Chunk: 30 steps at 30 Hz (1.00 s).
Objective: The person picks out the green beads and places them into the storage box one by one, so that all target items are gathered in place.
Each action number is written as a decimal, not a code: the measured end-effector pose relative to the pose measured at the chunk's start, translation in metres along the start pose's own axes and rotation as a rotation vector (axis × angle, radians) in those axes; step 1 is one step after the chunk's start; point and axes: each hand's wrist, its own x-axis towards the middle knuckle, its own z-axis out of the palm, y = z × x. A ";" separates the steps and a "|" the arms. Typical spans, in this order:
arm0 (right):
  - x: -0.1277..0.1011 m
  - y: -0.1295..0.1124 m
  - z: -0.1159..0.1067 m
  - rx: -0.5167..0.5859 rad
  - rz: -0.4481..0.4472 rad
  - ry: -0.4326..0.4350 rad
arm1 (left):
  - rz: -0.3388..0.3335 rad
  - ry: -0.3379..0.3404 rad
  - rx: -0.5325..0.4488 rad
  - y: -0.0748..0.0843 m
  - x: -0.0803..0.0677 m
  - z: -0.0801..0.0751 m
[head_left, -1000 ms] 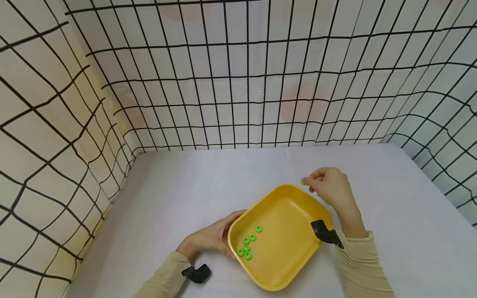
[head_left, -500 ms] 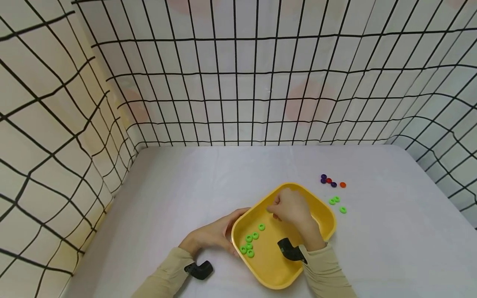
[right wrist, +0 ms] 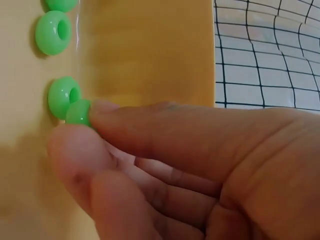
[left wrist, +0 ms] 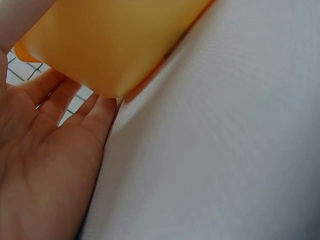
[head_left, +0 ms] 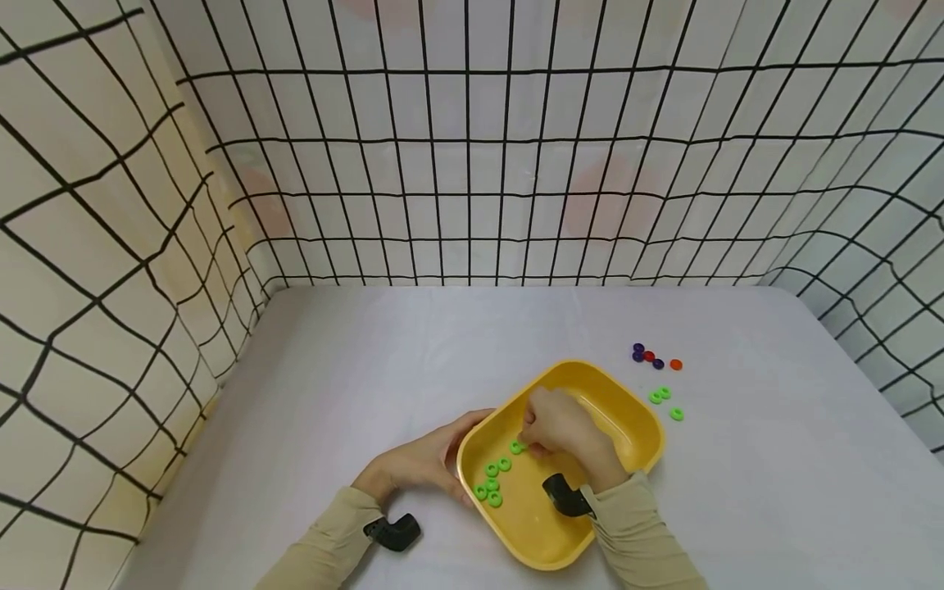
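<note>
A yellow square tray (head_left: pixel 627 430) sits tilted on the white table, with several green ring beads (head_left: pixel 492 483) near its left wall. My right hand (head_left: pixel 564 430) is inside the tray and pinches a green bead (right wrist: pixel 79 113) between thumb and forefinger, right beside another bead (right wrist: pixel 63 95) lying on the tray floor. My left hand (head_left: pixel 420 463) rests against the tray's left outer wall (left wrist: pixel 107 45), its fingers straight under the edge.
Three green beads (head_left: pixel 666 401) lie on the table just right of the tray. Behind them is a small cluster of purple and orange-red beads (head_left: pixel 655 357). A black wire grid (head_left: pixel 472 164) walls in the table on three sides.
My right hand came from beyond the tray's far right corner into the tray with a green bead, then lowered left towards the beads lying there. The left hand stayed put.
</note>
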 end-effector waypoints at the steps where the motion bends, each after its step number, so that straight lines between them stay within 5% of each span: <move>1: 0.000 -0.001 0.000 -0.002 -0.001 -0.004 | -0.002 0.003 0.005 0.000 0.000 0.000; 30: -0.003 -0.003 -0.006 0.016 -0.002 0.102 | -0.005 0.008 0.004 0.000 0.000 0.001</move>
